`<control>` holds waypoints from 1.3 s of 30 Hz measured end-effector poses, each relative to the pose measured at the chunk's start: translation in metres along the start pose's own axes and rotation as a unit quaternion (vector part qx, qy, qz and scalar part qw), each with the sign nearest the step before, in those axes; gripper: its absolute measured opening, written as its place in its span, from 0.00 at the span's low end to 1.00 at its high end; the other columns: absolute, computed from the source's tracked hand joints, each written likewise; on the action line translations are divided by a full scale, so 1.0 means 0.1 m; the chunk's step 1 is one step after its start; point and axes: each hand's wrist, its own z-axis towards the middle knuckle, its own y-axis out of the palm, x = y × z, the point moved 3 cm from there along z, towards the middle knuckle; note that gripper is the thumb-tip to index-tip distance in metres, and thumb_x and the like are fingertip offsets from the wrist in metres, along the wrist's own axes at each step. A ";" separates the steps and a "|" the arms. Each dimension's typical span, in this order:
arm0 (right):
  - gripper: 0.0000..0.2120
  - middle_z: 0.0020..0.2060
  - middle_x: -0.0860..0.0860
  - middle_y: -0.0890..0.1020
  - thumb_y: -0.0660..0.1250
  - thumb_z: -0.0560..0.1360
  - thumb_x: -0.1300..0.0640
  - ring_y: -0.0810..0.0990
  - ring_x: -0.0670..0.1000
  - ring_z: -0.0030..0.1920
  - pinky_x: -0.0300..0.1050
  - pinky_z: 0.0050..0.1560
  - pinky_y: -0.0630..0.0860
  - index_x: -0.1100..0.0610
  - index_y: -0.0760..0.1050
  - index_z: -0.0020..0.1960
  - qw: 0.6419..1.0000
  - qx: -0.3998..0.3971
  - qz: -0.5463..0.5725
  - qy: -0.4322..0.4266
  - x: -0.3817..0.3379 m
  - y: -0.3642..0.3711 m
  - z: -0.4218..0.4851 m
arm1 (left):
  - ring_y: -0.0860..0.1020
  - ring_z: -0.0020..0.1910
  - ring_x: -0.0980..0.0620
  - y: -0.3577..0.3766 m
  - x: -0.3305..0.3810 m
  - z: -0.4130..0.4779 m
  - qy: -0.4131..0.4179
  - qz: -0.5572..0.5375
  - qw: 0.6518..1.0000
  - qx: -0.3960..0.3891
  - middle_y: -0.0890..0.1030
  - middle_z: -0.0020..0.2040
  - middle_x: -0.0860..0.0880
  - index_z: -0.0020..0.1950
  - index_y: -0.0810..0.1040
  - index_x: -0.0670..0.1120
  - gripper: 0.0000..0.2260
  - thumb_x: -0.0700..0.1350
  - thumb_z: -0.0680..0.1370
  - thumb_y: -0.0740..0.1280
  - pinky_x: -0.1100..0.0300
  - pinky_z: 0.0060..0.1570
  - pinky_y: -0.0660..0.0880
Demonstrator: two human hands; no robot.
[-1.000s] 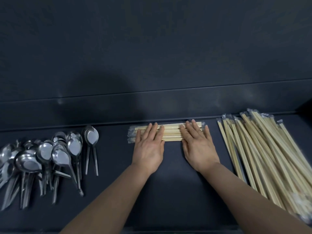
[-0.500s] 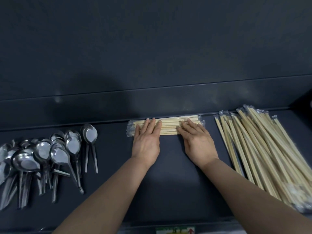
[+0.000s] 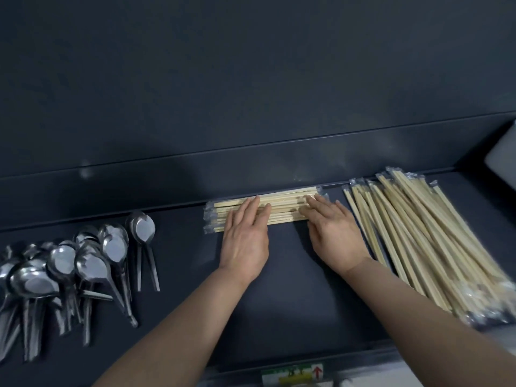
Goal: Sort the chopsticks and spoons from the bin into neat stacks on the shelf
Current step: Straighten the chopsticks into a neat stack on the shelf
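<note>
2 flat hands, our left hand (image 3: 245, 241) and right hand (image 3: 335, 233), press the wrapped chopstick stack (image 3: 282, 208); we should push evenly against the shelf (image 3: 279, 289) back edge.

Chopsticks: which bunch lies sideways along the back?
The small middle bunch under the left hand and right hand; the right pile runs front to back.

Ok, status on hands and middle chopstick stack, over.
Left hand, right hand open, fingers flat on small stack of wrapped pale wooden chopsticks. Loose wrapped chopstick pile right, steel spoons left, both apart.
</note>
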 end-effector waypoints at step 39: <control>0.04 0.43 0.51 0.74 0.61 0.76 0.58 0.74 0.53 0.43 0.41 0.29 0.64 0.56 0.66 0.48 0.935 -0.233 0.073 0.257 1.86 -1.43 -0.63 | 0.78 0.48 0.49 0.36 2.36 0.30 -0.210 -0.090 0.971 -0.071 0.77 0.56 0.47 0.60 0.74 0.45 0.11 0.47 0.80 0.61 0.56 0.42 0.75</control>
